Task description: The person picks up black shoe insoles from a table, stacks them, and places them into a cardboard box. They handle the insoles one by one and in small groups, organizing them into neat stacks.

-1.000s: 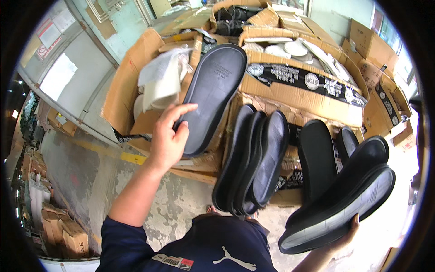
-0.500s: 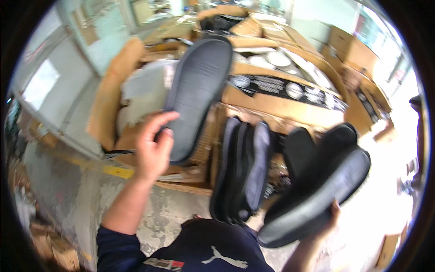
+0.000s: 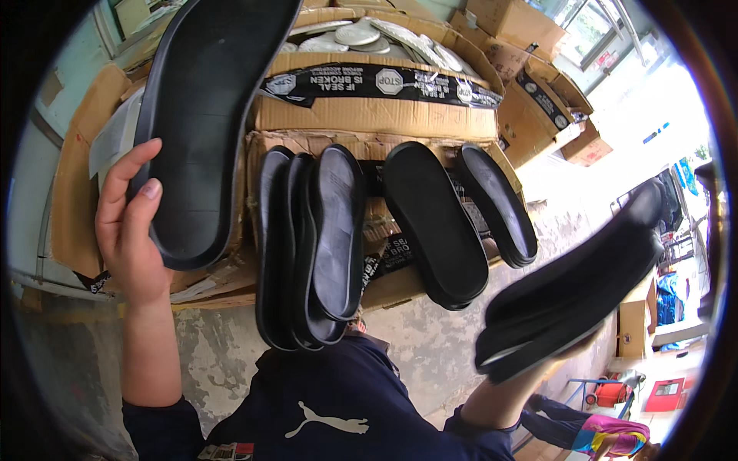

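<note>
Several cardboard boxes (image 3: pixel 377 115) stand beyond your hands, the nearest one filling much of the gap between them. A big black sole (image 3: pixel 200 131) rises just right of your left hand (image 3: pixel 134 230), which pinches its left edge, thumb showing on the near side. A blurred bundle of black soles (image 3: pixel 569 288) slants over your right hand (image 3: pixel 580 347) and mostly hides it, so you cannot tell how its fingers sit. Farther right of your left hand, a row of dark soles (image 3: pixel 334 223) leans upright; nearer your right hand come a broad sole (image 3: pixel 434 223) and a narrow sole (image 3: pixel 496 203). Flat white pieces (image 3: pixel 357 32) lie boxed farther out, between both hands.
</note>
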A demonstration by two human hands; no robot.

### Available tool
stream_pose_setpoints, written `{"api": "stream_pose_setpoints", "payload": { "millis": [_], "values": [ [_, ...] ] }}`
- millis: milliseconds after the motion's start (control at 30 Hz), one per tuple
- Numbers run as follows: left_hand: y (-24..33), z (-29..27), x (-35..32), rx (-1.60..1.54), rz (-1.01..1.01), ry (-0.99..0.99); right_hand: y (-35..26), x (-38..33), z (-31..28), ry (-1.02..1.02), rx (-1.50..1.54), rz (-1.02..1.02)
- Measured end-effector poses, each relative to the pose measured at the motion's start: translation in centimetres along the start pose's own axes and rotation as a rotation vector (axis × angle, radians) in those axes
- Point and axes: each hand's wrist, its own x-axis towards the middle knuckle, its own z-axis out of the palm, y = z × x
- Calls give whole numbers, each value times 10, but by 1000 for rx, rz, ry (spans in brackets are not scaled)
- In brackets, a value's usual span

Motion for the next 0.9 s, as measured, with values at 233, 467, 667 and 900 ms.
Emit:
{"api": "stream_pose_setpoints", "payload": {
  "millis": [233, 467, 667, 900],
  "values": [
    [6, 46, 7, -86, -116, -124, -62, -22, -83, -62, 54, -61],
    [35, 110, 16, -423, -477, -517, -77, -7, -143, 52, 79, -100],
    [53, 172, -10, -467, -630, -603, -77, 16, -171, 163, 77, -125],
    [47, 225, -64, 375, -357, -1367, -51, 38, -169, 281, 67, -124]
  ]
}}
